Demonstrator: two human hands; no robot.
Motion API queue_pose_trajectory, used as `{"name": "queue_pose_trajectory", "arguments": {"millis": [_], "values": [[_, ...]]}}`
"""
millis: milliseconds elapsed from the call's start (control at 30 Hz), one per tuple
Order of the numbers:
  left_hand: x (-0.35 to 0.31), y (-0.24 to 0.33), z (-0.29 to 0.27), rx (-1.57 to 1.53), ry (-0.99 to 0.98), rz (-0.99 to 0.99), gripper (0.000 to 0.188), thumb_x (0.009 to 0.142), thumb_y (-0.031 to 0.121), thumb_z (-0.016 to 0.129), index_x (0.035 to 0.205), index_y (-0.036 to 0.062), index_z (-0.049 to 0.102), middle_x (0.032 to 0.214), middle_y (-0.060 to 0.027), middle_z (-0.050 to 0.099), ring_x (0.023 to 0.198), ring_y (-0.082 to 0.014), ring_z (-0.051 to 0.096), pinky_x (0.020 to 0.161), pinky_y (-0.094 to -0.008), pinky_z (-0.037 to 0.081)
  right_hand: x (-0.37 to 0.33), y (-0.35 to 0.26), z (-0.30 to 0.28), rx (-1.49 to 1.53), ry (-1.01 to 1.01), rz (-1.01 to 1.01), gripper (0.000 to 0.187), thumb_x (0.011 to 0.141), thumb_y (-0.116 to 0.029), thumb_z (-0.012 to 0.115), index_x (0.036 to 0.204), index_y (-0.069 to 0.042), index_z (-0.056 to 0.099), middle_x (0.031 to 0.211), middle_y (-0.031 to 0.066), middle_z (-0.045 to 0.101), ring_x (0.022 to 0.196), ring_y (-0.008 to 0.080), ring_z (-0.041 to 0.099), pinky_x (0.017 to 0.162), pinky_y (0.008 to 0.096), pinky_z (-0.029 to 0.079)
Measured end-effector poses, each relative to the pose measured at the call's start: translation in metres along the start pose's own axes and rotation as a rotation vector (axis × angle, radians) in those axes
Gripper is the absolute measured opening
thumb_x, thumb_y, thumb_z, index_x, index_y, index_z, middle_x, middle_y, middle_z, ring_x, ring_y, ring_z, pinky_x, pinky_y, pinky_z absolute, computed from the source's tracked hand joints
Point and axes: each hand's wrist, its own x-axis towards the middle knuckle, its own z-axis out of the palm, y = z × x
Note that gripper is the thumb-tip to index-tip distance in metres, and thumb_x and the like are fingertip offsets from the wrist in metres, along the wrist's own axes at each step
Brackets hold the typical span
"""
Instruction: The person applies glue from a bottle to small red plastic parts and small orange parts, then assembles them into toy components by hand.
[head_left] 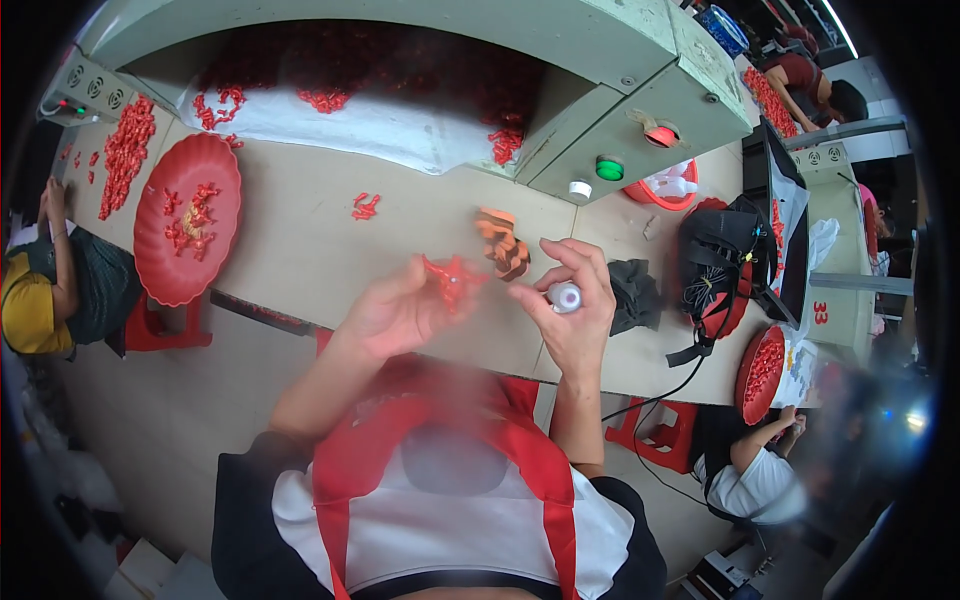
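Red, glossy and smeared by blur, the small figure in the left hand won't resolve for me; I can't make out its shape. That hand's thumb and fingers are pinched around it, just above the near edge of the table. The right hand curls its lower fingers round a white bottle turned end-on to my camera, so its length is hidden; thumb and forefinger stand apart, with a gap between them and the figure. A hazy patch blurs the red-strapped apron, and glare washes out the lower right.

Just beyond the right hand lies an orange-and-black striped piece, and right beside that hand a crumpled dark cloth. Farther right, a black bag trailing a cable crowds the table — it partly covers a red tray. One loose red piece sits farther in; a scalloped red tray overhangs the left edge.

Pale beige, the table runs under a light-green machine whose shadowed opening obscures many red pieces. Co-workers sit left and right, cut off or dim toward the rim.
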Motion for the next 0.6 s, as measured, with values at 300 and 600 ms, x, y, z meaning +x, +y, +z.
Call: {"name": "queue_pose_trajectory", "arguments": {"millis": [300,600], "values": [[0.000,-0.004,0.015,0.407,-0.018,0.012,0.044,0.087,0.029,0.056,0.117,-0.0035,0.050,0.111,-0.0138,0.057,0.103,-0.0234,0.056,0.090,-0.0349,0.045,0.004,-0.036,0.008,0.188,-0.249,-0.187,0.048,0.057,-0.003,0.073,0.104,-0.005,0.061,0.102,0.0098,0.057,0.064,0.0139,0.061,0.057,0.0237,0.048],[-0.006,-0.007,0.045,1.248,0.326,0.678,0.024,0.080,-0.003,0.057,0.104,-0.0040,0.057,0.097,-0.0100,0.056,0.086,-0.0138,0.056,0.069,-0.0249,0.049,0.001,-0.028,0.013,0.052,-0.134,-0.319,0.045,0.063,-0.011,0.077,0.105,-0.007,0.060,0.081,0.0069,0.061,0.059,0.0170,0.059,0.050,0.0273,0.048]]}}
